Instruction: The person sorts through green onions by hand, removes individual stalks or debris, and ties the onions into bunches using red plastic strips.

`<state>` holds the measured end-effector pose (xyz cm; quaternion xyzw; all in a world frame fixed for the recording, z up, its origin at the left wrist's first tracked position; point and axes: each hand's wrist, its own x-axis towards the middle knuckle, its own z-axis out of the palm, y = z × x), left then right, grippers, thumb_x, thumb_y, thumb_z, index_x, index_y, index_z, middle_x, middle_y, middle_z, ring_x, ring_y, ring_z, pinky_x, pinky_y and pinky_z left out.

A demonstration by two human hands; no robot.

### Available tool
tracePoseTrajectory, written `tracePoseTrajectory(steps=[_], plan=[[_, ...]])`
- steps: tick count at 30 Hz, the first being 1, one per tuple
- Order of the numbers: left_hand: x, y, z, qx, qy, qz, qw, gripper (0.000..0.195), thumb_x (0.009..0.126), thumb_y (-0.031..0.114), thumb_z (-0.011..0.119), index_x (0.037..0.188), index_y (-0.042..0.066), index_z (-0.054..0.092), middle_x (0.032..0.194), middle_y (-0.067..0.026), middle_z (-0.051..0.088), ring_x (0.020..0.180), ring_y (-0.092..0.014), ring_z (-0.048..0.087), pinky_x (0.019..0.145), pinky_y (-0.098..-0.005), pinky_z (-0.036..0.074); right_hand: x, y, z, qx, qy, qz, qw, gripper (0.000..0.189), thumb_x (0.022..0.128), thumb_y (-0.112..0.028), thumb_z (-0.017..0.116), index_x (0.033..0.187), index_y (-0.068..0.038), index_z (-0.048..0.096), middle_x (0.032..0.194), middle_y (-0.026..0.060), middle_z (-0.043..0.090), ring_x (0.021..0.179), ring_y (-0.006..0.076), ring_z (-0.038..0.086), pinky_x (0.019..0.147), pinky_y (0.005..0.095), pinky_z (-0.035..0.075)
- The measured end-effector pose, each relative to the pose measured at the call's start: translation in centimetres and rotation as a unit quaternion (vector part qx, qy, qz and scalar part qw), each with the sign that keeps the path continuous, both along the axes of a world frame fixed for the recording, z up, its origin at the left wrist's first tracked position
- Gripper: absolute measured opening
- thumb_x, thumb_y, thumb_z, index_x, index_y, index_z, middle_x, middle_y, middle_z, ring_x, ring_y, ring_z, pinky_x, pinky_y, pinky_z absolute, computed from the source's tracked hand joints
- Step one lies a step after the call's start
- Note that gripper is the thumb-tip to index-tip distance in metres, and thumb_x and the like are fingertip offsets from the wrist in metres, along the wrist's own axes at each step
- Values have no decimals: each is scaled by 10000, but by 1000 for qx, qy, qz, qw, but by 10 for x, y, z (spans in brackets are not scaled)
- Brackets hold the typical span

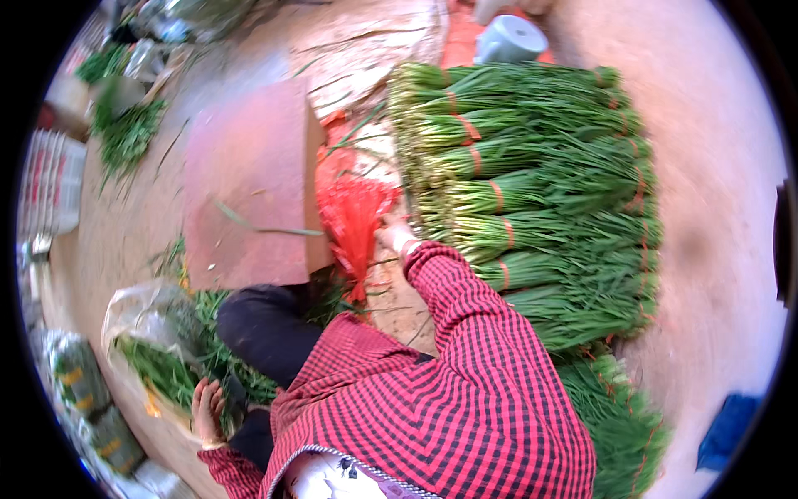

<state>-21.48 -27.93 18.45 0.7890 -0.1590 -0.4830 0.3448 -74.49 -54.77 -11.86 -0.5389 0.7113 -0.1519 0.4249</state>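
My right hand (393, 231) reaches to the edge of a bundle of red plastic ties (355, 215), beside the low table; whether its fingers grip any strands I cannot tell. Just right of it lies a large stack of long green leafy vegetables (530, 187), tied in bunches with orange-red bands. At the lower left my left hand (209, 405) has its fingers apart, beside a clear plastic bag (153, 312) of loose greens (156, 368). A low table with a reddish top (249, 174) stands before me, with a single green leaf (274, 231) across it.
More banded bunches (614, 424) lie at the lower right. A pale stool or container (511, 38) stands behind the stack. White crates (53, 181) and filled plastic bags (75, 374) line the left side. Loose greens (128, 134) lie on the floor at the upper left; a blue item (728, 430) sits far right.
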Motion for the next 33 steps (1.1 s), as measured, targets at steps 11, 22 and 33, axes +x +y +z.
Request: tracePoseTrajectory(steps=[11, 22, 33], plan=[[-34, -23, 43, -25, -34, 43, 998, 464, 990, 255, 625, 1369, 8, 521, 1153, -65, 685, 959, -103, 657, 817, -210, 520, 62, -23, -55, 206, -291, -263, 896, 124, 912, -157, 716, 980, -79, 647, 731, 9, 642, 512, 109, 564, 465, 243, 467], [-193, -220, 75, -305, -252, -294, 870, 331, 854, 1, 659, 1184, 30, 674, 1135, -96, 705, 1069, -212, 665, 937, -348, 521, 39, 1, 122, 44, -306, -83, 947, 137, 924, -167, 682, 976, -41, 700, 724, -16, 619, 573, 60, 526, 515, 221, 404], [-303, -246, -35, -116, -254, -682, 676, 277, 888, 359, 603, 913, 116, 734, 884, -137, 727, 850, -333, 712, 763, -468, 554, 25, 39, 199, 9, -363, 76, 929, 156, 920, -88, 703, 1041, 2, 664, 895, 19, 683, 783, 97, 624, 724, 249, 511]])
